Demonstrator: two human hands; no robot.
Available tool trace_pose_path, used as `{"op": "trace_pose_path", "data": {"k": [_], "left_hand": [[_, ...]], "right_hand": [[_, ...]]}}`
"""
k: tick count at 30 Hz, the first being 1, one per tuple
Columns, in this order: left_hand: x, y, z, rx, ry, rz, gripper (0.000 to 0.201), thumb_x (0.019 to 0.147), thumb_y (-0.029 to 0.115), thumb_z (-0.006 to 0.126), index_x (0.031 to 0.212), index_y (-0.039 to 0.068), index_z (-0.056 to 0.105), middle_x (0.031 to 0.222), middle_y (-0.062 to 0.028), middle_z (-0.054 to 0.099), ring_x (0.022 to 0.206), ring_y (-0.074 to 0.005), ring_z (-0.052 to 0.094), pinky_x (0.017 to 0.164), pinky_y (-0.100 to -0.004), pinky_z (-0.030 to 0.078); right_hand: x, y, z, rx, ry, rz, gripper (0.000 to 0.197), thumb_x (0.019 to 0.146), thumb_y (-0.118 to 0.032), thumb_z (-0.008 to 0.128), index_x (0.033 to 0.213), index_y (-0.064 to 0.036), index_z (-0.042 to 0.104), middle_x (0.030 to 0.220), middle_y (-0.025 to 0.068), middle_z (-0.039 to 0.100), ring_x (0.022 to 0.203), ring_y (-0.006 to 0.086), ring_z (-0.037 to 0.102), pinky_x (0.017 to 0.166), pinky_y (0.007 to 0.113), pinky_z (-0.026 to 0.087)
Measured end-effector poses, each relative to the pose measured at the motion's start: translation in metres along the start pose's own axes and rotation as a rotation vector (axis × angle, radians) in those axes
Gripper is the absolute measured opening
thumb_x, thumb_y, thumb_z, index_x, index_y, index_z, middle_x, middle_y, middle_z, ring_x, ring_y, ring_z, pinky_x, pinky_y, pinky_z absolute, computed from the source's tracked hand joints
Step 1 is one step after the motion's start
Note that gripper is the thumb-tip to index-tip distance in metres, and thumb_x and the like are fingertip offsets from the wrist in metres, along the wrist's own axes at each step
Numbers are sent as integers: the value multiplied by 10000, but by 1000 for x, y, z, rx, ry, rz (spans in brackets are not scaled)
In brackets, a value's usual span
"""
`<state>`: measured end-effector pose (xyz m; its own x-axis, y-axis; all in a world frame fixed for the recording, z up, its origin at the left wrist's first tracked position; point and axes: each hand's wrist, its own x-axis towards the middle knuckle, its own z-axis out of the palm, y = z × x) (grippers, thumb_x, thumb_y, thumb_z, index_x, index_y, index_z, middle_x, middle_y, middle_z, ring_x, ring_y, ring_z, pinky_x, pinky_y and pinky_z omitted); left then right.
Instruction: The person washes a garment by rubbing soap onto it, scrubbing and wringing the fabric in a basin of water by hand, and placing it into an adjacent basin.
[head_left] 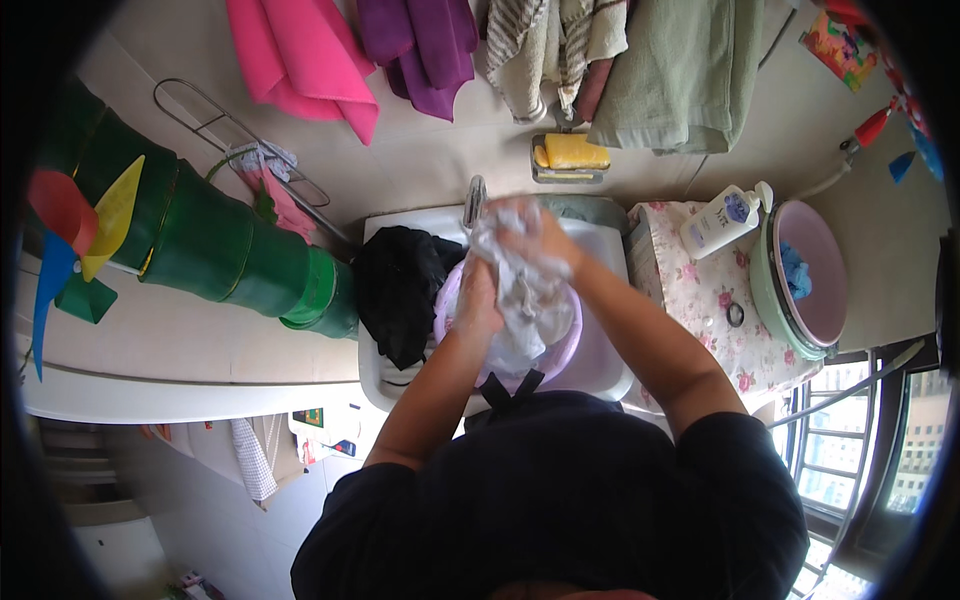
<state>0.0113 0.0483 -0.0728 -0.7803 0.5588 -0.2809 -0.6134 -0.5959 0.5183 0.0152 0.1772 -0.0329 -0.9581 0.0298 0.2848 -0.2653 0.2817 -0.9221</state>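
A soaked white cloth (525, 300) is bunched between my two hands above a lilac basin (572, 340). My left hand (480, 298) is closed on its near left side. Higher up and to the right, my right hand (540, 240) grips the upper part, slightly blurred. The cloth's lower folds hang into the basin, whose contents are mostly hidden. The basin stands in a white sink (608, 300), just below the metal tap (474, 200). Dark wet fabric (400, 290) is heaped on the sink's left side.
Right of the sink, a flowered cover (690, 300) carries a white pump bottle (720, 222) and stacked basins (810, 270). A soap dish (570, 160) with a yellow block is on the wall under hanging towels (680, 80). A green bamboo-like column (220, 240) stands left.
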Motion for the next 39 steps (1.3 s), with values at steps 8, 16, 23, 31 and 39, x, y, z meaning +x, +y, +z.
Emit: {"op": "trace_pose_path", "data": {"k": [8,16,23,31,39], "left_hand": [[-9,6,6,209,133,39,369,889,397,492,1150,136,489,1050,-72,553,980,-211,556,878,-364,439],[10,2,-45,31,-260,202,342,893,290,478,1143,57,487,1071,-96,552,1012,-238,548,877,-414,449],[-11,25,-7,481,23,292,249,905,233,492,1064,43,521,1019,-88,577,955,-182,579,816,-306,479],[-16,22,-23,140,-94,126,291,906,259,487,1111,53,514,1065,-101,575,1022,-210,554,872,-369,456],[22,1,-48,-133,-301,36,411,917,401,391,1160,90,507,1096,-82,560,1054,-215,529,910,-387,430]], "right_hand": [[-5,-17,38,-151,184,246,287,695,-225,639,910,-51,564,933,158,569,908,345,562,836,411,428],[-20,10,56,-525,237,-445,154,694,-187,649,764,-61,596,726,157,571,698,321,572,722,428,459],[-16,93,-17,821,418,609,424,883,-400,525,1039,-8,568,894,102,631,755,184,604,690,309,491],[-33,49,8,788,228,771,471,825,-343,608,1145,-28,465,1056,125,537,983,227,555,738,343,502],[-45,-45,49,-903,-27,-654,498,637,-293,727,1051,-89,540,1074,176,516,1029,389,489,806,521,410]]}}
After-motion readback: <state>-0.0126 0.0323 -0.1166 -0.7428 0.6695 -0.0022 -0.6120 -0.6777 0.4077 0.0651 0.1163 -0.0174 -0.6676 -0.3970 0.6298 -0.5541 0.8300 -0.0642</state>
